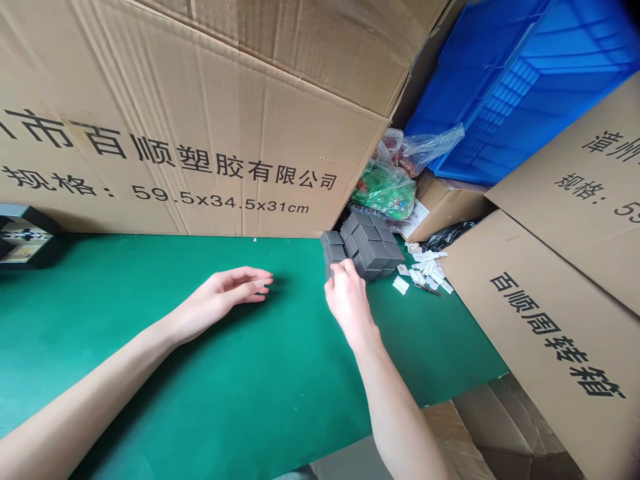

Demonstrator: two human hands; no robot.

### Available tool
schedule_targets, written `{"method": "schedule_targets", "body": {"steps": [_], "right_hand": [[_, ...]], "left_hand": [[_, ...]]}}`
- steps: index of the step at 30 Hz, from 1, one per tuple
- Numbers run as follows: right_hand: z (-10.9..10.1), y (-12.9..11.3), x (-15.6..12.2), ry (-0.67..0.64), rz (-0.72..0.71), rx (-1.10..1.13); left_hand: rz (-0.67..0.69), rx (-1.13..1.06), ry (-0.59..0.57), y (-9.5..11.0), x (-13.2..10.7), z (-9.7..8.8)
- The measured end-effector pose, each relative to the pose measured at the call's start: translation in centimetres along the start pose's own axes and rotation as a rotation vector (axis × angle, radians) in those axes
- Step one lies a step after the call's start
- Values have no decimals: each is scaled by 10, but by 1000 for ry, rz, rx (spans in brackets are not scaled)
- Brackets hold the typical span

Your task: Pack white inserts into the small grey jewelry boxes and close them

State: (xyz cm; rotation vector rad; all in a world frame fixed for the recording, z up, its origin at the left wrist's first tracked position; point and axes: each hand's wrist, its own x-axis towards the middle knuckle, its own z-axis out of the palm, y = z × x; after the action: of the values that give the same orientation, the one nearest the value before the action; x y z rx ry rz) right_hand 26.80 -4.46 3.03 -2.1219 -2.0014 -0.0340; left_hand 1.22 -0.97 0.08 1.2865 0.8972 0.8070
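Observation:
A stack of small dark grey boxes (pixel 370 241) stands at the far right part of the green table (pixel 225 400), against the big carton. At the near left corner of this stack is my right hand (pixel 350 297), its fingers closed on a grey box (pixel 329 272); most of that box is hidden behind them. My left hand (pixel 233 290) hovers over the table to the left, palm turned inward, fingers stretched out and loosely bent, with nothing in it. Some distance separates it from the stack.
A large carton (pixel 200 133) walls off the table's back, with more cartons (pixel 540 320) on the right. White paper slips (pixel 429 270) lie beside the stack. Plastic bags (pixel 387 190) and a blue crate (pixel 540 100) sit behind. A dark open case (pixel 27 237) is at the left.

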Motion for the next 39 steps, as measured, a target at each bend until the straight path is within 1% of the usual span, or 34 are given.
{"method": "schedule_targets", "body": {"steps": [6, 14, 19, 21, 23, 24, 25, 27, 29, 32, 34, 35, 36, 39], "right_hand": [[5, 4, 0, 86, -45, 25], [2, 4, 0, 93, -18, 36], [4, 9, 1, 101, 6, 4], [6, 10, 1, 137, 4, -3], [10, 7, 0, 219, -28, 27], [12, 2, 0, 275, -70, 63], [15, -5, -2, 330, -137, 110], [20, -26, -6, 409, -327, 212], [24, -56, -13, 414, -547, 296], [29, -112, -22, 346, -804, 383], [30, -151, -24, 255, -937, 439], [30, -171, -24, 189, -984, 463], [30, -190, -23, 130, -1006, 488], [27, -243, -13, -7, -1006, 580]], "left_hand": [[-6, 3, 5, 5, -3, 2], [-29, -10, 1, 7, -4, 2], [-30, -35, 6, 10, -6, 6], [-38, -56, -1, 10, -7, 9], [-33, -86, -1, 8, -8, 10], [-33, -105, 3, 6, -7, 11], [-27, -133, 24, 4, -7, 11], [-27, -229, 60, -1, -6, 10], [-3, -317, 89, -6, -4, 9], [4, -399, 98, -13, 1, 8], [-10, -439, 121, -17, 5, 7], [-24, -454, 124, -18, 7, 6], [-41, -469, 120, -19, 9, 5], [-83, -517, 90, -20, 13, 0]]}}
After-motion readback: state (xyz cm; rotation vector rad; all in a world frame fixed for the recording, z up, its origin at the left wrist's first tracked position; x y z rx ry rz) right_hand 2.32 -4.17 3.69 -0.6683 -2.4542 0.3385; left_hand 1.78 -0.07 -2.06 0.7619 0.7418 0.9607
